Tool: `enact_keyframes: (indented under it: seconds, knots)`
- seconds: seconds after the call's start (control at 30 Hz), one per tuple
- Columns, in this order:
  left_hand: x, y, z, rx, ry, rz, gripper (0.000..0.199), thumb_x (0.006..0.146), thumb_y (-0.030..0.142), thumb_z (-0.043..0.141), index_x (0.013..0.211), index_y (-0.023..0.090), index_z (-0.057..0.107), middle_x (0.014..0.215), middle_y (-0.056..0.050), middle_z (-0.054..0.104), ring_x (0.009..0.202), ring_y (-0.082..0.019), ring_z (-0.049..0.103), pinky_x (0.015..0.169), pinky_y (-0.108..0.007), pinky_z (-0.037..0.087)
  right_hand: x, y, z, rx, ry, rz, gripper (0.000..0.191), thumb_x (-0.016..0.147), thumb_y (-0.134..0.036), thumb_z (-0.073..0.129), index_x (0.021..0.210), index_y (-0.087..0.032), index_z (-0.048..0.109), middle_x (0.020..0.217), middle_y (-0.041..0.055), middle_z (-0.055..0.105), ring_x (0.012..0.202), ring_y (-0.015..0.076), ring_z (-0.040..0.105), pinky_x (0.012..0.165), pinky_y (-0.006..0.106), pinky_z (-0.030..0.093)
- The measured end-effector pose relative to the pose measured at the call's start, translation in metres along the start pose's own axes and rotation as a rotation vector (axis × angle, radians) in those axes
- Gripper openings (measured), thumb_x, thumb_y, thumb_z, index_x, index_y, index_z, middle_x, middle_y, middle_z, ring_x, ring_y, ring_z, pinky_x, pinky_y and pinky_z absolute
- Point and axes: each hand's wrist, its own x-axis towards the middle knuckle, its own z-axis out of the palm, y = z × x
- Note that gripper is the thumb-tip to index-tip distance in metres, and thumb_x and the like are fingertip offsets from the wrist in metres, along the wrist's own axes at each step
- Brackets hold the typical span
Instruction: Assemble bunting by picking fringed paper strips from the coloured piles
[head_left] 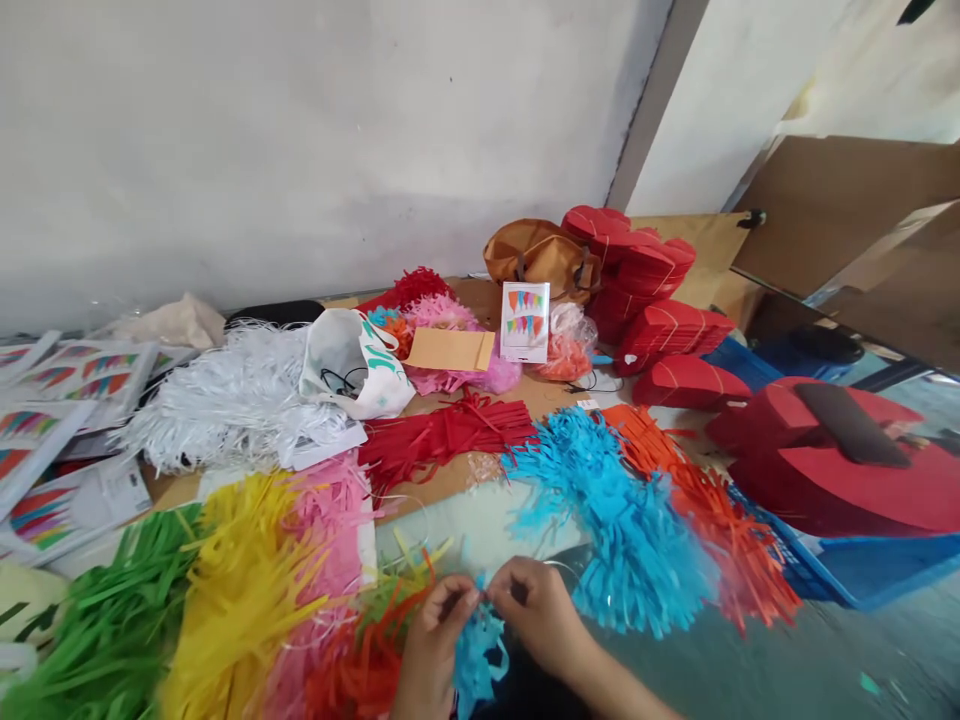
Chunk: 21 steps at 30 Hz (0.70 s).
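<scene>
Low at the front edge, my left hand and my right hand meet with fingertips pinched together on the top of a blue paper tassel. Its fringe hangs below my fingers; what exactly lies between the fingertips is too small to tell. A large pile of blue tassels lies just right of my hands. Orange tassels and pink ones are to the left of my left hand, followed by yellow tassels and green tassels.
Red tassels, white tassels, a white bag, a brown envelope and a printed packet lie further back. Orange tassels, stacked red pieces and a blue crate stand right; printed packets lie left.
</scene>
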Motion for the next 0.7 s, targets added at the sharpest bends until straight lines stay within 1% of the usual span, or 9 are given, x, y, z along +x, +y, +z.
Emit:
enact_keyframes:
  seconds: [0.07,0.2,0.33,0.43,0.5,0.53,0.57,0.63,0.7]
  knots:
    - [0.001,-0.001,-0.004,0.106,-0.007,0.064,0.043,0.059,0.056,0.080,0.075,0.017,0.070,0.071,-0.001,0.068,0.070,-0.017,0.063,0.068,-0.026,0.050,0.001,0.000,-0.002,0.027,-0.027,-0.017,0.006,0.076,-0.019,0.059,0.075,-0.016,0.065,0.064,-0.0013,0.058,0.059,0.0128,0.052,0.057,0.023,0.038]
    - [0.003,-0.003,-0.011,0.302,-0.049,0.168,0.039,0.067,0.055,0.074,0.077,0.018,0.069,0.078,-0.005,0.071,0.080,-0.022,0.066,0.077,-0.030,0.051,0.002,0.005,-0.006,0.149,-0.140,-0.027,0.034,0.071,-0.014,0.061,0.104,-0.017,0.060,0.073,-0.0039,0.055,0.062,0.0121,0.052,0.058,0.022,0.040]
    - [0.002,-0.008,-0.006,0.518,0.003,0.302,0.025,0.073,0.045,0.069,0.080,0.022,0.062,0.079,-0.004,0.071,0.080,-0.023,0.068,0.074,-0.032,0.053,0.002,0.010,0.003,0.100,-0.157,-0.032,0.009,0.078,-0.020,0.058,0.084,-0.017,0.064,0.065,-0.0034,0.054,0.058,0.0118,0.050,0.055,0.022,0.038]
    - [0.004,-0.008,0.002,0.696,0.066,0.378,0.020,0.074,0.042,0.068,0.081,0.024,0.061,0.079,-0.003,0.073,0.079,-0.025,0.070,0.072,-0.033,0.053,0.010,0.013,0.002,0.061,-0.100,-0.122,0.017,0.082,-0.030,0.057,0.071,-0.018,0.064,0.069,0.0014,0.061,0.066,0.0151,0.055,0.063,0.026,0.042]
    - [0.010,0.000,-0.002,0.785,0.035,0.409,0.019,0.075,0.041,0.065,0.085,0.025,0.063,0.079,-0.003,0.074,0.079,-0.025,0.071,0.072,-0.033,0.054,0.019,0.015,-0.026,0.131,0.033,-0.103,0.027,0.083,-0.043,0.056,0.072,-0.019,0.064,0.071,0.0031,0.061,0.065,0.0169,0.057,0.063,0.029,0.045]
    - [0.014,0.006,-0.009,0.839,0.002,0.425,0.019,0.077,0.041,0.064,0.087,0.025,0.065,0.081,-0.004,0.075,0.081,-0.024,0.071,0.074,-0.033,0.054,0.024,0.017,-0.052,0.181,0.128,-0.053,0.034,0.084,-0.051,0.053,0.074,-0.020,0.063,0.068,0.0033,0.060,0.061,0.0173,0.056,0.060,0.031,0.045]
    - [0.018,0.015,-0.019,0.906,-0.036,0.438,0.019,0.079,0.040,0.061,0.090,0.026,0.067,0.085,-0.004,0.076,0.085,-0.024,0.071,0.078,-0.032,0.053,0.028,0.019,-0.085,0.223,0.245,0.036,0.042,0.085,-0.059,0.046,0.075,-0.021,0.063,0.061,0.0027,0.057,0.053,0.0172,0.053,0.054,0.032,0.045]
    - [0.026,0.036,-0.047,1.070,-0.123,0.457,0.019,0.082,0.037,0.057,0.091,0.029,0.072,0.095,-0.003,0.076,0.094,-0.022,0.069,0.087,-0.031,0.050,0.034,0.027,-0.157,0.218,0.475,0.105,0.054,0.085,-0.068,0.037,0.077,-0.023,0.065,0.065,0.0083,0.060,0.060,0.0219,0.060,0.060,0.038,0.049]
    - [0.030,0.053,-0.074,1.248,-0.222,0.399,0.020,0.083,0.032,0.055,0.086,0.029,0.074,0.093,-0.002,0.076,0.092,-0.020,0.069,0.086,-0.029,0.049,0.036,0.042,-0.214,0.167,0.540,0.139,0.060,0.087,-0.070,0.033,0.083,-0.022,0.069,0.075,0.0171,0.065,0.076,0.0294,0.066,0.071,0.048,0.050]
